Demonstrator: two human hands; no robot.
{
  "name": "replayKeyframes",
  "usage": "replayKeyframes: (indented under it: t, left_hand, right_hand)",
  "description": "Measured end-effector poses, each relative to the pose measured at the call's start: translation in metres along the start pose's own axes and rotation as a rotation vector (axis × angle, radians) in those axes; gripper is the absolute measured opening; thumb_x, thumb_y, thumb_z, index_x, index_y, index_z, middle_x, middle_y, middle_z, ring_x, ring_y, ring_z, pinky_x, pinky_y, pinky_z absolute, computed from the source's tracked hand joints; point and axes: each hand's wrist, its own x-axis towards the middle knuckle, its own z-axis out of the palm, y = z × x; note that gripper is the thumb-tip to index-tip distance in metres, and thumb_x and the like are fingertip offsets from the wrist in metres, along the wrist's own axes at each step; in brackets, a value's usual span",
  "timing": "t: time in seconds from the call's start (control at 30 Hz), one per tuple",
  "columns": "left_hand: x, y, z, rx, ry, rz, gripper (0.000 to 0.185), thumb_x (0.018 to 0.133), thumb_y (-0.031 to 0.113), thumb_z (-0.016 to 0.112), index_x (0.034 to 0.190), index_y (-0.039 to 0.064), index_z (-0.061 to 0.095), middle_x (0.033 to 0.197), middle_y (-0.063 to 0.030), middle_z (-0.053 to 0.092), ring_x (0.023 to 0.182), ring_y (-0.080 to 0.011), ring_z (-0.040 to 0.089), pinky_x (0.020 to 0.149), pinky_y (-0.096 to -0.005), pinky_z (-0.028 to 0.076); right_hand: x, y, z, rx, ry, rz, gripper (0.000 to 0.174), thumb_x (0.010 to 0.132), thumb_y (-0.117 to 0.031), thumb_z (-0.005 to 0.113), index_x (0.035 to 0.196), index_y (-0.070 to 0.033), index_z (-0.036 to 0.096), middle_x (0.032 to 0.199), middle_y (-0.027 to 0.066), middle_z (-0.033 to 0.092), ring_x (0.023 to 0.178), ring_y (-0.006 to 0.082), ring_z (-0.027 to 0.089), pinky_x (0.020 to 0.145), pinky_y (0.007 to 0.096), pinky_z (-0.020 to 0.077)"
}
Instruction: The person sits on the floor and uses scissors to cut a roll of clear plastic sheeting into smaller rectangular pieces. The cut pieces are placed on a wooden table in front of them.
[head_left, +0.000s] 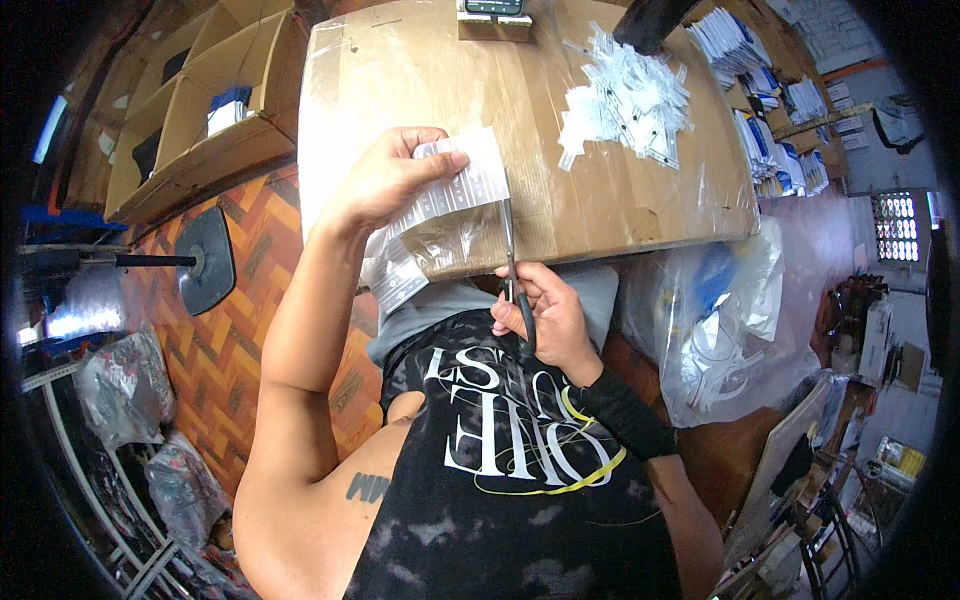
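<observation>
My left hand (405, 172) pinches a strip of white printed labels (480, 169) between thumb and fingers, over the near edge of a cardboard-covered table (540, 90). The strip's lower part hangs past that edge towards my lap. In my right hand (547, 311) is a pair of scissors (509, 247), its blades pointing away from me along the right end of the strip. Whether the blades touch the strip, I cannot tell. A loose pile of small cut label pieces (630, 105) lies on the table at the far right.
A phone (493, 7) stands on a small cardboard box (495, 28) at the table's far edge. Cardboard compartments (217, 82) stand at the left, stacks of packets (727, 45) at the right. A clear plastic bag (735, 337) hangs by the table's right near side.
</observation>
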Motion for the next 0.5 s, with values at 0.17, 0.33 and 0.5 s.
replayKeyframes:
  t: [0.17,0.33,0.5]
  left_hand:
    - [0.0012,-0.0013,0.0047,0.083,0.068,-0.006,0.015,0.093,0.017,0.070,0.091,0.002,0.068,0.082,-0.0001,0.066,0.073,-0.0070,0.059,0.067,-0.0227,0.048]
    - [-0.0006,0.0017,0.0033,0.038,0.099,0.012,0.014,0.093,0.016,0.070,0.092,0.002,0.069,0.083,-0.0007,0.067,0.073,-0.0069,0.059,0.068,-0.0225,0.049]
    - [-0.0002,-0.0031,0.0069,0.142,0.059,-0.007,0.013,0.092,0.015,0.070,0.091,0.002,0.070,0.081,-0.0003,0.067,0.071,-0.0059,0.058,0.064,-0.0224,0.047]
  right_hand:
    - [0.0005,0.0066,0.0003,-0.008,0.013,-0.048,0.045,0.086,-0.012,0.081,0.120,0.004,0.057,0.084,0.0001,0.061,0.072,0.0025,0.057,0.065,0.0187,0.0483]
    - [0.0001,0.0070,-0.0009,0.030,0.007,0.002,0.044,0.087,-0.011,0.079,0.121,0.004,0.057,0.083,0.0003,0.061,0.070,0.0028,0.057,0.063,0.0187,0.0480]
    - [0.0009,0.0067,0.0037,0.010,-0.035,-0.020,0.044,0.087,-0.010,0.079,0.121,0.005,0.056,0.078,0.0009,0.061,0.065,0.0037,0.058,0.058,0.0197,0.0488]
